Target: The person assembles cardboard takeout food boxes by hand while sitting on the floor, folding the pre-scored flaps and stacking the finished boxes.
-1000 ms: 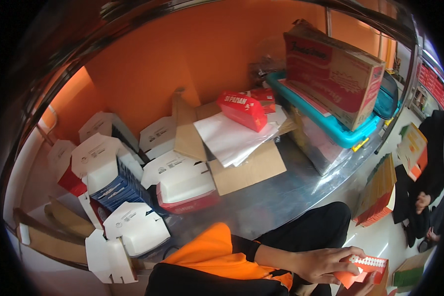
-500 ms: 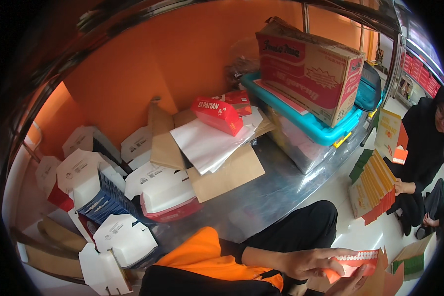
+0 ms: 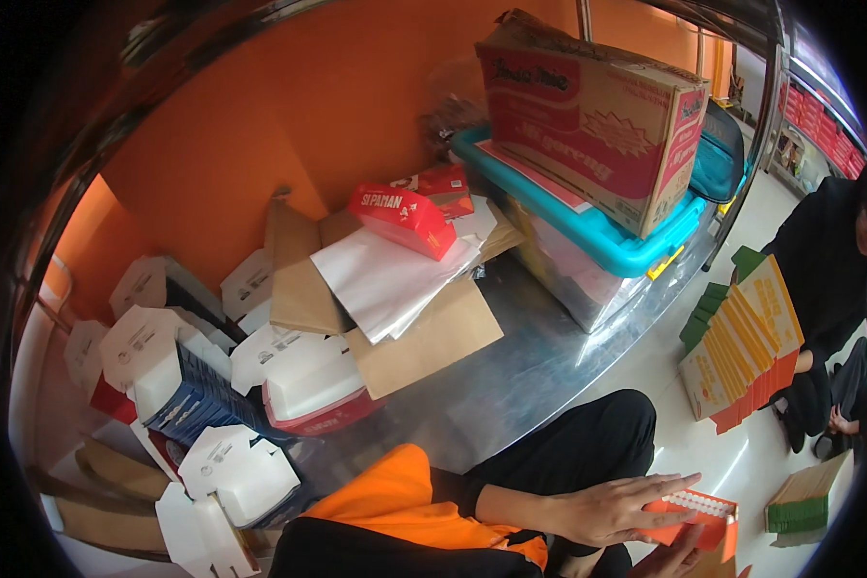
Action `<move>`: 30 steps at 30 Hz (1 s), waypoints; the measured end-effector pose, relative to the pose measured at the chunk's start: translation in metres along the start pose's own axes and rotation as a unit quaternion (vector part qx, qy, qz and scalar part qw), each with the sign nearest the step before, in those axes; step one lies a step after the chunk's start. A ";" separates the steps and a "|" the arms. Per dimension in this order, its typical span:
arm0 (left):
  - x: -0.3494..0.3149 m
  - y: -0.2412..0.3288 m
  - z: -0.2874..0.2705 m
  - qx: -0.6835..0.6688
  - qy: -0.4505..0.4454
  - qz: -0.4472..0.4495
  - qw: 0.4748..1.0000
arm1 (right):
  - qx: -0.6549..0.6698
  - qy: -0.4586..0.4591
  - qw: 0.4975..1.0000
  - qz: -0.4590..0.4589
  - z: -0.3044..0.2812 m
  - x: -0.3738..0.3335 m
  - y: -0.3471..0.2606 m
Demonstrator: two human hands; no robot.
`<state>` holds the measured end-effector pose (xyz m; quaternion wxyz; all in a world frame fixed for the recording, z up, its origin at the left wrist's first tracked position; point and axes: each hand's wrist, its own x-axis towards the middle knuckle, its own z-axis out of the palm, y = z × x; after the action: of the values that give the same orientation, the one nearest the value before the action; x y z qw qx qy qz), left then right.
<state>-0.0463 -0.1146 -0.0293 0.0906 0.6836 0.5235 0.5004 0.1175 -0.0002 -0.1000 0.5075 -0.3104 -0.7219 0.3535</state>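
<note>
Low at the right, both my hands are on a small orange-red paper box (image 3: 711, 530) with a row of white scalloped shapes along its upper edge. My left hand (image 3: 607, 511) reaches across from the left, its index finger stretched above the box and its other fingers closed against the near side. From below, my right hand (image 3: 672, 559) grips the box's lower side with bent fingers; part of it is cut off by the dark rim. Beyond the box, flat orange and yellow cartons (image 3: 742, 356) lie fanned out on the floor.
A metal surface (image 3: 453, 424) beside my leg bears white-topped boxes (image 3: 241, 472), an opened cardboard box (image 3: 433, 337) with white sheets (image 3: 385, 284), a red box (image 3: 405, 220) and a teal-lidded bin (image 3: 568, 226) under a large carton (image 3: 588, 125). A co-worker (image 3: 824, 260) sits near a green-edged stack (image 3: 809, 501).
The box in my hands has turned, showing more of its orange side, and my left fingers have straightened. The co-worker's raised yellow carton now lies against the fanned stack. The view has shifted slightly.
</note>
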 end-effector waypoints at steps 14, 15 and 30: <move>0.046 -0.024 -0.024 -0.078 -0.001 -0.175 0.981 | 0.357 0.074 0.915 0.172 -0.004 0.006 -0.062; 0.052 -0.024 -0.017 -0.043 0.007 -0.137 0.990 | 0.369 0.089 0.912 0.155 -0.011 0.006 -0.056; 0.061 -0.011 0.008 0.071 0.112 -0.035 0.991 | 0.163 0.018 0.978 0.125 -0.005 0.038 -0.067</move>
<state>-0.0497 -0.0577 -0.0043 -0.0001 0.6092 0.5884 0.5316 0.1052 -0.0065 -0.0239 0.5159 -0.3173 -0.6009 0.5216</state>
